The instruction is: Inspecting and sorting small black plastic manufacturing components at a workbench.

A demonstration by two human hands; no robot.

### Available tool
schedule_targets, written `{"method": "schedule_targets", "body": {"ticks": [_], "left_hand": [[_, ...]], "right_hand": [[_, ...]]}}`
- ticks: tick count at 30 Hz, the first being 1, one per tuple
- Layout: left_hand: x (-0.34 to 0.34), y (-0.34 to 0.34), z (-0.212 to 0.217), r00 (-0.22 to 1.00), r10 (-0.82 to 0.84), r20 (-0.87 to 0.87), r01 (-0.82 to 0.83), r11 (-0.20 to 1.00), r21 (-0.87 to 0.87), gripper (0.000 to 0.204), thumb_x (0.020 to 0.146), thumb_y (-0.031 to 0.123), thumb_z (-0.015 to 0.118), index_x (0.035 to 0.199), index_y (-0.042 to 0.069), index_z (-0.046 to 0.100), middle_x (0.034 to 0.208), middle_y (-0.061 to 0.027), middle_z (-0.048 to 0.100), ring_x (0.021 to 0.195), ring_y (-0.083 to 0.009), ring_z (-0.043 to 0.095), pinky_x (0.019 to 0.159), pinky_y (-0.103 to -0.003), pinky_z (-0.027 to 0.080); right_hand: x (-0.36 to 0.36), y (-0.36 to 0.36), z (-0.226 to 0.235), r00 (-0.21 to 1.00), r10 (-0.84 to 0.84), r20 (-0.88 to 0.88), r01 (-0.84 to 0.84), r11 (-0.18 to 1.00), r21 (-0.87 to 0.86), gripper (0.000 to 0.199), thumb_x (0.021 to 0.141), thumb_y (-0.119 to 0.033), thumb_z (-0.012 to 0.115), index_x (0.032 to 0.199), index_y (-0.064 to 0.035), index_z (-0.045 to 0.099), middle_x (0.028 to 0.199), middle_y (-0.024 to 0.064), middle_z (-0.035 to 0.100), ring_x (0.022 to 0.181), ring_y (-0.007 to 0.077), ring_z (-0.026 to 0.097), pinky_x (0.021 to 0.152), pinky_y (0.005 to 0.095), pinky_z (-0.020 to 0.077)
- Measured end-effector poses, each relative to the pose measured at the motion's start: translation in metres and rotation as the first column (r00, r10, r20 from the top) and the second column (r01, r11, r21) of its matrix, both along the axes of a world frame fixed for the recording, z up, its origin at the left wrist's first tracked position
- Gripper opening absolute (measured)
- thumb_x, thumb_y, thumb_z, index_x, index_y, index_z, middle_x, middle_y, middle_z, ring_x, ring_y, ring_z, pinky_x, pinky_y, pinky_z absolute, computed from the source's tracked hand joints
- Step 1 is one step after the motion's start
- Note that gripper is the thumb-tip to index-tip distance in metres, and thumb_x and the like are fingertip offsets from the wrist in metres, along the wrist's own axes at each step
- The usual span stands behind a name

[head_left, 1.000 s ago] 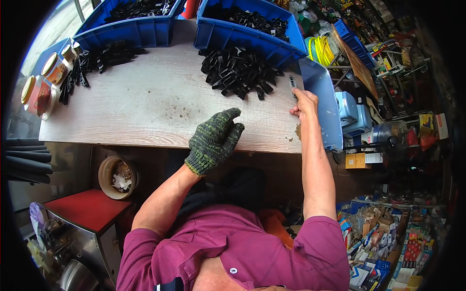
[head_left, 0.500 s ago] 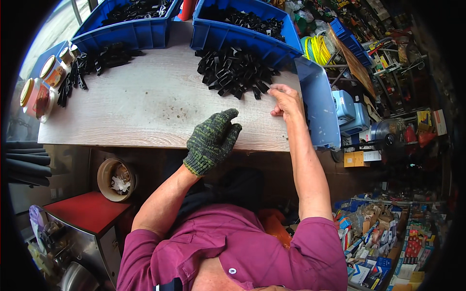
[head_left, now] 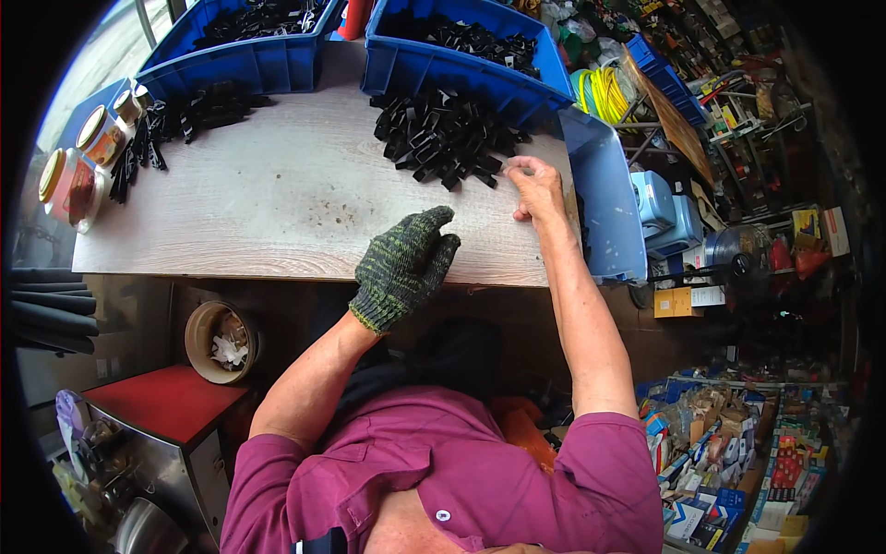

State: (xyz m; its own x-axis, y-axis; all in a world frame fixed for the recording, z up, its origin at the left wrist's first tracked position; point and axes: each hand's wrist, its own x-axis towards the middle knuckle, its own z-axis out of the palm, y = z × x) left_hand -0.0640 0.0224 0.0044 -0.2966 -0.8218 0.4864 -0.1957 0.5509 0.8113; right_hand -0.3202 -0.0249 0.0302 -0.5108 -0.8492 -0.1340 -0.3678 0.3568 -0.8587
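Note:
My left hand (head_left: pixel 406 263) wears a green knit glove and lies flat on the wooden table (head_left: pixel 258 203) near its front edge, holding nothing. My bare right hand (head_left: pixel 535 189) is at the right edge of a pile of black plastic parts (head_left: pixel 438 134), its curled fingertips touching the nearest pieces. Whether a piece is pinched between them is not visible. A blue bin (head_left: pixel 604 203) stands tilted at the table's right end, just right of that hand.
Two blue bins (head_left: pixel 443 55) (head_left: pixel 240 55) holding more black parts stand along the table's far side. A smaller scatter of black parts (head_left: pixel 175 125) and some lidded jars (head_left: pixel 78 175) sit at the left end. Below the table are a round tub (head_left: pixel 220 340) and a red surface (head_left: pixel 166 402).
My right hand has moved left from the blue bin at the table's end to the edge of the black pile. The gloved left hand has stayed in place.

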Motion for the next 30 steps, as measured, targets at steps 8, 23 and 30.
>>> {"method": "schedule_targets", "body": {"ticks": [8, 23, 30], "left_hand": [[-0.001, 0.001, 0.000, 1.000, 0.001, 0.001, -0.001, 0.999, -0.034, 0.030, 0.088, 0.016, 0.072, 0.116, 0.006, 0.065, 0.093, -0.0158, 0.069, 0.074, -0.0317, 0.069, 0.064, -0.042, 0.054], [-0.001, -0.003, 0.001, 0.996, -0.017, -0.091, 0.033, 0.984, 0.173, 0.031, 0.092, 0.014, 0.072, 0.120, 0.005, 0.066, 0.087, -0.0125, 0.071, 0.076, -0.0160, 0.068, 0.070, -0.031, 0.054], [0.004, -0.009, 0.005, 0.995, 0.010, -0.097, 0.022, 0.946, 0.323, 0.034, 0.093, 0.016, 0.070, 0.124, 0.005, 0.064, 0.083, -0.0094, 0.070, 0.072, -0.0128, 0.064, 0.069, -0.029, 0.052]], "right_hand": [[0.007, -0.005, 0.011, 0.988, 0.134, -0.073, -0.125, 0.986, 0.108, 0.024, 0.087, -0.020, 0.069, 0.107, -0.0071, 0.070, 0.060, 0.0016, 0.057, 0.037, 0.0090, 0.044, 0.032, 0.0264, 0.0396], [-0.003, 0.022, -0.008, 0.982, -0.010, 0.190, 0.055, 0.971, -0.233, 0.023, 0.092, -0.021, 0.066, 0.102, -0.0016, 0.059, 0.053, 0.0000, 0.049, 0.036, 0.0088, 0.043, 0.040, 0.0313, 0.0518], [0.023, 0.034, -0.009, 0.937, -0.003, 0.349, 0.095, 0.964, -0.247, 0.027, 0.093, -0.019, 0.067, 0.108, 0.0001, 0.055, 0.053, -0.0018, 0.045, 0.037, 0.0088, 0.041, 0.042, 0.0358, 0.0552]]}}
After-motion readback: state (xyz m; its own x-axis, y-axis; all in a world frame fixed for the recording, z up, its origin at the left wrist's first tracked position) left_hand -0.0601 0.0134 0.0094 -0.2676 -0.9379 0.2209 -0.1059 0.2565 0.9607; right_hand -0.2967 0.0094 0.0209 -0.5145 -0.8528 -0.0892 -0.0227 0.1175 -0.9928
